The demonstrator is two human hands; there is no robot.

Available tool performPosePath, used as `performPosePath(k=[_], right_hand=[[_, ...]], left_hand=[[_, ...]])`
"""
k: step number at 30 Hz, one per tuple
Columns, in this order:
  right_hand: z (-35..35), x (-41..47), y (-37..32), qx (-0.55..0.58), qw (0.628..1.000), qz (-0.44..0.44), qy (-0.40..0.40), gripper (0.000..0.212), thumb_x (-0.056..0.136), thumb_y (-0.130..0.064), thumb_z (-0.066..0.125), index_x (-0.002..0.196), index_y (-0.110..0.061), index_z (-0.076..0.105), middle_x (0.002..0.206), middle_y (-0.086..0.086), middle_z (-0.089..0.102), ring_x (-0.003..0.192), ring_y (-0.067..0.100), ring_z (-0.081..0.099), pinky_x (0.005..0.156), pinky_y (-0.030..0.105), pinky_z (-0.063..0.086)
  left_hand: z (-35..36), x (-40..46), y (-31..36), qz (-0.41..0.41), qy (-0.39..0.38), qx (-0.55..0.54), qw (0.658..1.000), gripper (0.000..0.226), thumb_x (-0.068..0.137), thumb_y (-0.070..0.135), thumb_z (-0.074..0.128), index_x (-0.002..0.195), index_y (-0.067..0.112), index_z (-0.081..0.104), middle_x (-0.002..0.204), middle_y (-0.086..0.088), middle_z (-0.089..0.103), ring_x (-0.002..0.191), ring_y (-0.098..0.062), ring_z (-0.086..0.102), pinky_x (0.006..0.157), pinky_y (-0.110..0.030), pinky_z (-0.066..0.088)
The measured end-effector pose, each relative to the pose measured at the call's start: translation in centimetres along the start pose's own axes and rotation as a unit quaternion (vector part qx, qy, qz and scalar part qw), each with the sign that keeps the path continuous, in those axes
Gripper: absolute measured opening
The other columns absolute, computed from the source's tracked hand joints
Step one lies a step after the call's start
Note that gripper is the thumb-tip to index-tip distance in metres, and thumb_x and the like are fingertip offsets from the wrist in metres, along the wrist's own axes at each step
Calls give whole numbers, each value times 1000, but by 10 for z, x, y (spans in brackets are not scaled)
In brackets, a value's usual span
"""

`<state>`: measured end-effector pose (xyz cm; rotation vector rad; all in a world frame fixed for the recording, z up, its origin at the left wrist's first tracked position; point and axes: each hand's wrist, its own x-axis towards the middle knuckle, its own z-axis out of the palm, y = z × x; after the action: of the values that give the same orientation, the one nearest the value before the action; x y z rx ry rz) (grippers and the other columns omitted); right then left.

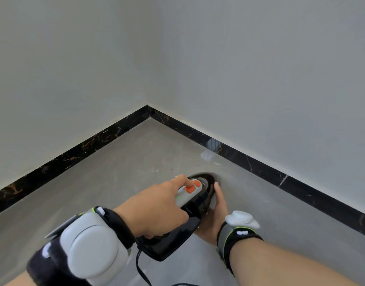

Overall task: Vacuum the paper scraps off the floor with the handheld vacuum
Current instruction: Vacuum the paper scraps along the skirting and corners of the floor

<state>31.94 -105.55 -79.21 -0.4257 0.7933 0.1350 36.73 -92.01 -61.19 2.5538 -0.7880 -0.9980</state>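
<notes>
A black handheld vacuum [198,205] with a grey handle and two orange buttons points away from me, low over the grey floor [119,168]. My left hand [156,209] grips the handle from above, with its thumb on the orange buttons. My right hand [215,215] cups the vacuum's body from the right side and underneath. The nozzle tip is dark and partly hidden behind the hands. A few tiny white specks lie on the floor ahead of the nozzle; no larger paper scraps show.
Two pale walls meet in a corner [148,106] ahead, edged by a black marble skirting [249,159]. A black power cord [140,269] trails from the vacuum's rear toward me. Both wrists carry grey and black strapped devices.
</notes>
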Motion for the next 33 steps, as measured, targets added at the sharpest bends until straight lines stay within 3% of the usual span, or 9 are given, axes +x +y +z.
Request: performPosePath(k=[3, 6, 9, 15, 22, 28, 33], right_hand=[[7, -6, -6, 53, 997, -24, -45, 92, 81, -81, 53, 133, -6, 67, 130, 26, 68, 104, 42, 74, 99, 52, 51], [14, -10, -13, 86, 994, -50, -42, 93, 82, -82, 49, 133, -7, 67, 130, 26, 68, 97, 39, 76, 94, 50, 52], [11, -10, -20, 95, 994, -54, -31, 90, 82, -81, 49, 133, -9, 68, 127, 24, 70, 90, 38, 78, 89, 47, 55], [5, -22, -17, 121, 992, -45, -12, 87, 83, -79, 51, 135, -11, 67, 127, 23, 71, 106, 37, 73, 92, 48, 53], [-29, -35, -9, 173, 984, -12, 34, 95, 72, -83, 62, 131, -9, 67, 124, 26, 71, 122, 42, 64, 106, 54, 48], [-83, -59, -23, 134, 980, -55, 133, 81, 72, -76, 69, 121, -11, 70, 114, 20, 76, 109, 38, 71, 87, 47, 60], [-105, -88, -49, 64, 986, -55, 146, 74, 77, -70, 70, 120, -11, 71, 116, 17, 74, 108, 34, 70, 87, 45, 60]], left_hand=[[8, 14, 2, 5, 12, -13, 1000, 55, 87, 20, 56, 128, 51, 36, 74, -5, 58, 56, -28, 54, 47, -29, 49], [12, 27, 7, 19, 21, 3, 1000, 56, 88, 22, 57, 131, 51, 34, 81, -5, 61, 59, -27, 58, 52, -31, 55], [12, 36, 13, 31, 21, 0, 999, 56, 89, 21, 57, 132, 48, 34, 77, -4, 58, 55, -25, 56, 46, -28, 51], [14, 33, 17, 39, 9, -29, 999, 58, 89, 17, 57, 133, 48, 36, 69, -3, 53, 45, -18, 46, 39, -23, 43], [15, 10, 27, 71, -43, 9, 996, 57, 89, 18, 57, 125, 57, 36, 69, -1, 58, 51, -20, 50, 47, -27, 47], [36, 17, 61, 118, -60, 54, 990, 59, 88, 24, 60, 121, 66, 34, 80, 3, 67, 48, -8, 54, 48, -20, 47], [50, 17, 88, 147, -60, 68, 985, 61, 88, 21, 60, 116, 69, 34, 71, -1, 60, 39, -9, 50, 41, -18, 41]])
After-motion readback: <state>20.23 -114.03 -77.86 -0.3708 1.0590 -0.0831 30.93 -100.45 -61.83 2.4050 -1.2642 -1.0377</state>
